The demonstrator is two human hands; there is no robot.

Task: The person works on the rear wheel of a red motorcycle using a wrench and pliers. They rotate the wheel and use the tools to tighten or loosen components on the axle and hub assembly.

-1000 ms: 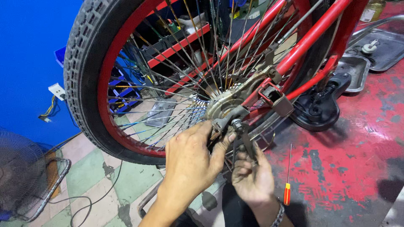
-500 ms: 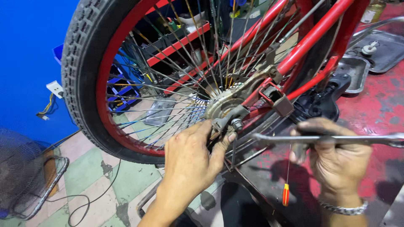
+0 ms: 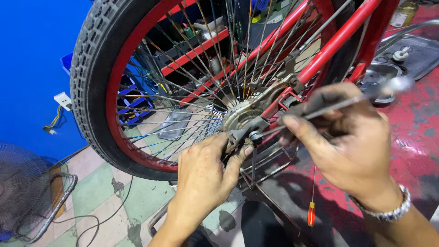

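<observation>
- the left hand (image 3: 203, 176) is nearest, fingers curled tight around the axle end at the wheel hub (image 3: 242, 116), thumb pressed just under it.
- the right hand (image 3: 352, 137) is closed around a long metal wrench (image 3: 329, 106), whose far end sits on the axle nut beside the left thumb.
- below the right wrist a screwdriver (image 3: 312, 206) with an orange handle lies on the red bench (image 3: 411, 151).
- the hub belongs to a red-rimmed wheel (image 3: 98, 91) with a black tyre, held in a red frame (image 3: 338, 39).
- beyond, a floor fan (image 3: 23, 187) stands low left by the blue wall (image 3: 32, 55).
</observation>
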